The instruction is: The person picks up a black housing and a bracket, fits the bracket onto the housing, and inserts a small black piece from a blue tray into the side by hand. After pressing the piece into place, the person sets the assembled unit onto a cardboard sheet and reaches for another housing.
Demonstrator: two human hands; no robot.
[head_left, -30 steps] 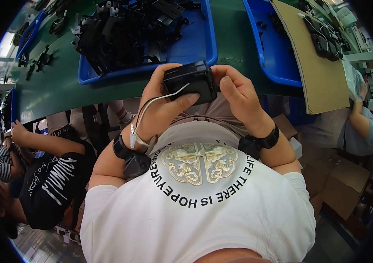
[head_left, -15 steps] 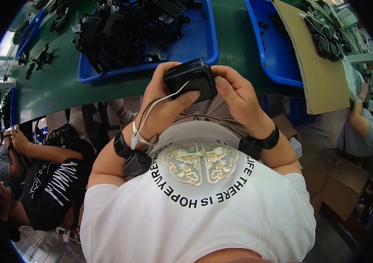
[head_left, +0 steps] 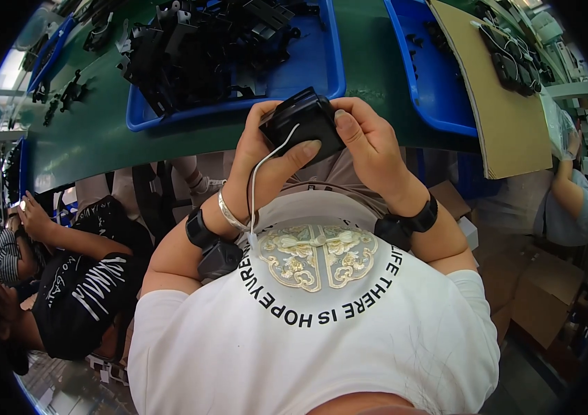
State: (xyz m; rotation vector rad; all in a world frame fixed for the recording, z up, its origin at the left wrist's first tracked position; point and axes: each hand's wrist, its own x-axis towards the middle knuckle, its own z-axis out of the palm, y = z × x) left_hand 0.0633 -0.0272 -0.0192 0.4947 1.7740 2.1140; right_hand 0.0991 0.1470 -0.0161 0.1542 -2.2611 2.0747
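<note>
- Grip, left hand (head_left: 263, 153): closed on a black box-shaped device (head_left: 316, 130), thumb laid across the near face, fingers behind it.
- Grip, right hand (head_left: 375, 144): thumb and index finger at the device's right end; whether they pinch it cannot be told, since the fingertips are partly hidden.
- Principal relation: the device lies between the hands, its long axis apparently running crosswise and tilted, right end toward the far edge; the left hand bears it, and the right is just beside or touching.
- Position: before the near edge of the green surface (head_left: 104, 151) or over it (height unclear), near the closest rim of a blue tray (head_left: 311, 72) heaped with black parts (head_left: 187, 66).
- White cable (head_left: 255, 176): from the near face, past the left thumb, down toward the shirt.
</note>
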